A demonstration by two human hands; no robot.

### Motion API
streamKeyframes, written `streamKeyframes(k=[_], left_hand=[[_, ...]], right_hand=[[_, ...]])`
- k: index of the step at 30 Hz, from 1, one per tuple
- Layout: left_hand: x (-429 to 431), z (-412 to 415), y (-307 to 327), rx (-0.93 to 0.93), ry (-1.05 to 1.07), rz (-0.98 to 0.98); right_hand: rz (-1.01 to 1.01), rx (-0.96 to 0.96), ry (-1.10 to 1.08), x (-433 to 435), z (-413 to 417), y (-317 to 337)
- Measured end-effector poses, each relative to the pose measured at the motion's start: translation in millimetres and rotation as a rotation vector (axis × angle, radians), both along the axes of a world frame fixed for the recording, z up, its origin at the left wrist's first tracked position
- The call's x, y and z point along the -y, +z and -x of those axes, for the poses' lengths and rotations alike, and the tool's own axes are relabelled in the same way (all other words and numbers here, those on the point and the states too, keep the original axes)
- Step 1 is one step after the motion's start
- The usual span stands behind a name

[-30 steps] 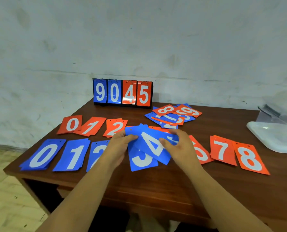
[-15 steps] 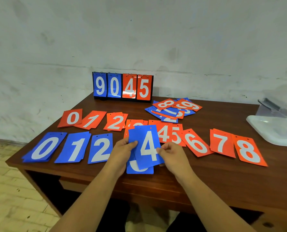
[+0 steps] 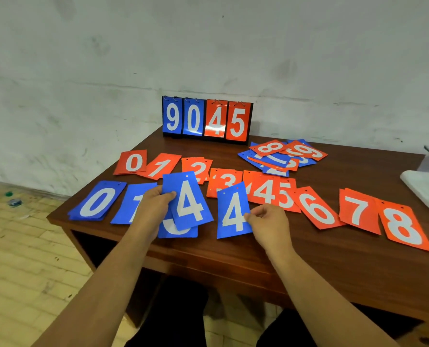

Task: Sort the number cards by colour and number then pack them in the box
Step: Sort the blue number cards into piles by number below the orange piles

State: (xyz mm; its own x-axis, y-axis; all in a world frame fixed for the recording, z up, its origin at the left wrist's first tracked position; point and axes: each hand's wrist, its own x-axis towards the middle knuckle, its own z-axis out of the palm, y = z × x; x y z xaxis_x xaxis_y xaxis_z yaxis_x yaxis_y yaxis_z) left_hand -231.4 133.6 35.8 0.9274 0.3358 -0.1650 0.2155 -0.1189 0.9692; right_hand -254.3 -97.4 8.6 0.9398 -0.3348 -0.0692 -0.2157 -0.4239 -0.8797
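Head view; clock positions are read on the wooden table, with 12 o'clock at the wall. At 6 o'clock the left hand grips a blue 4 card by its left edge, thumb on the face. This card is tilted and overlaps a blue 3 card lying beneath it. Just beside it, toward 5 o'clock, the right hand pinches a second blue 4 card at its right edge between thumb and curled fingers. Whether this card's lower edge touches the table cannot be told. At 8 o'clock lie a blue 0 pile and a blue 1 pile, the latter partly hidden by the left hand. A row of red piles runs from 10 o'clock to 4 o'clock: red 0, red 1, red 2, red 3, red 4, red 5, red 6, red 7 and red 8. An unsorted heap of mixed red and blue cards lies at 1 o'clock. A flip scoreboard reading 9045 stands upright at 12 o'clock. The white plastic box sits at 3 o'clock, cut off by the frame edge.
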Motion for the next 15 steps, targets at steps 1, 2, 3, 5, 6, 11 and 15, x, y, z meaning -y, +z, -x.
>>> streamKeyframes(k=[1, 2, 3, 5, 6, 11, 15], left_hand=[[-5, 2, 0, -0.008, 0.006, -0.005], [-9, 3, -1, -0.023, 0.010, -0.012], [-13, 5, -3, -0.041, 0.013, -0.010], [-17, 9, -6, -0.069, 0.032, -0.006], [-17, 12, -6, -0.080, 0.039, 0.002], [-3, 17, -7, -0.100, -0.003, 0.014], [18, 20, -1, -0.100, -0.089, 0.012]], right_hand=[[0.048, -0.007, 0.008, -3, -1, 0], [0.107, -0.024, 0.029, -6, -1, 1], [0.184, -0.052, 0.065, -8, -1, 2], [0.321, -0.108, 0.132, -11, 1, 6], [0.351, -0.125, 0.143, -11, 3, 8], [0.438, -0.212, 0.180, 7, 15, 11], [0.480, -0.322, 0.195, 24, 26, 13]])
